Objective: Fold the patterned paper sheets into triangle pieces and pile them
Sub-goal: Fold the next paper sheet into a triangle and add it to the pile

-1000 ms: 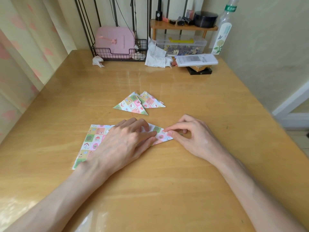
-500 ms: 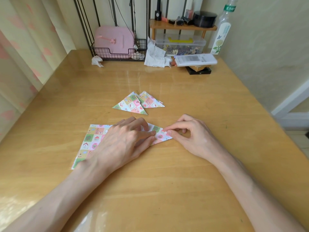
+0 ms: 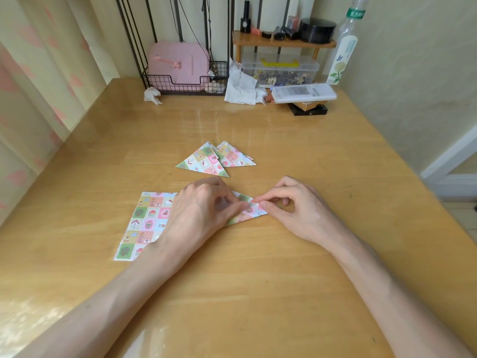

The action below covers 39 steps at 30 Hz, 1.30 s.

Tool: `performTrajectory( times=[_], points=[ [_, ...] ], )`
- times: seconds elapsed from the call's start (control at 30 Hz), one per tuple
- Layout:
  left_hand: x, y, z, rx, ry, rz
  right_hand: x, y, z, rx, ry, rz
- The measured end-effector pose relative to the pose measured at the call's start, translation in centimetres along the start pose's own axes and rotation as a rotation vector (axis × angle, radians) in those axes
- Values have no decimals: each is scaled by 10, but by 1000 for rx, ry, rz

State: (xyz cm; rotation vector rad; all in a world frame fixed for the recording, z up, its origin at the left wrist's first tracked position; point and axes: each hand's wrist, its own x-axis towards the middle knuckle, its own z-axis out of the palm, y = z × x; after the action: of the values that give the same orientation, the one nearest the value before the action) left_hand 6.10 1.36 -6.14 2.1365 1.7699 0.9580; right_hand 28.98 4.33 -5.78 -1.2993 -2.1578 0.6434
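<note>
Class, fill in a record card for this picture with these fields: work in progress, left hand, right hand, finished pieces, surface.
work in progress: patterned sheet, partly folded, lying flat
left hand: lies over the sheet's middle, curled fingers pinching the fold
right hand: pinches the sheet's right corner
finished pieces: two triangles, overlapping, beyond the hands
surface: wooden table

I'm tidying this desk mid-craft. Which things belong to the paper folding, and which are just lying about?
Job: paper sheet, folded triangles, left hand, right hand.
Lying about: tissue, remote, bottle, pink case, clear box.
</note>
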Motion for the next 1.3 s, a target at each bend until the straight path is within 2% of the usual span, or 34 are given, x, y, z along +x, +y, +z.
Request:
performTrajectory(
  times=[0.2,0.4,0.5,0.57,0.63,0.83,1.3],
  points=[
    [-1,-3,0,-47,-29,25,0,0,0,6,-1,2],
    [-2,-8,5,32,8,106,0,-1,-1,4,-3,7],
    [-3,-9,7,51,26,125,3,1,-6,164,15,50],
    [-3,-10,7,54,33,126,5,4,-13,224,87,79],
    [-2,-10,7,72,36,130,6,6,-17,159,119,92],
    [-2,-9,8,98,39,129,2,2,-11,-55,24,70],
    [-1,-9,7,64,34,118,2,-2,-9,-99,3,103]
  ],
)
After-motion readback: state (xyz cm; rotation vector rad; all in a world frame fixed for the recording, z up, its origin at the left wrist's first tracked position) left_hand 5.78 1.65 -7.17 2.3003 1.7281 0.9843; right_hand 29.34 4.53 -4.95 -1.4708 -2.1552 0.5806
